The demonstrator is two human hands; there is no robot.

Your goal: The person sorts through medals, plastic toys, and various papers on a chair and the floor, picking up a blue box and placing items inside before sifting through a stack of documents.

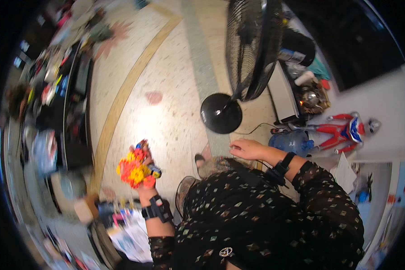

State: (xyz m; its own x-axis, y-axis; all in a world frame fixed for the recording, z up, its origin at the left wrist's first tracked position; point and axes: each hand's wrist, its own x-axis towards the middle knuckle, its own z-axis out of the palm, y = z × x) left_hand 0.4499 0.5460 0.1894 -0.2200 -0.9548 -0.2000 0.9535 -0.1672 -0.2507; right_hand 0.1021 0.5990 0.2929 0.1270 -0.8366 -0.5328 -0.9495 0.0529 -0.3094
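My left hand (147, 158), at left centre, carries a cluster of red, orange and yellow flower-shaped pieces (135, 168). These hide most of the palm. A small dark blue and yellow item (154, 170) and another bluish piece lie by its fingers; what they are is too blurred to tell. My right hand (245, 149) hangs in front of my body at right centre, fingers loosely bent, with nothing seen in it. It is below the round black base (221, 113) of a pedestal fan (253, 50) and left of a blue water jug (290, 143). Both wrists wear black straps.
Cluttered shelves (67, 101) line the left side. Papers (131, 236) lie at lower left, near a wooden block (86, 208). A cord (256, 128) runs from the fan base across the floor. A red, blue and silver toy figure (349, 132) is beside the right wall, near a loaded low stand (283, 94).
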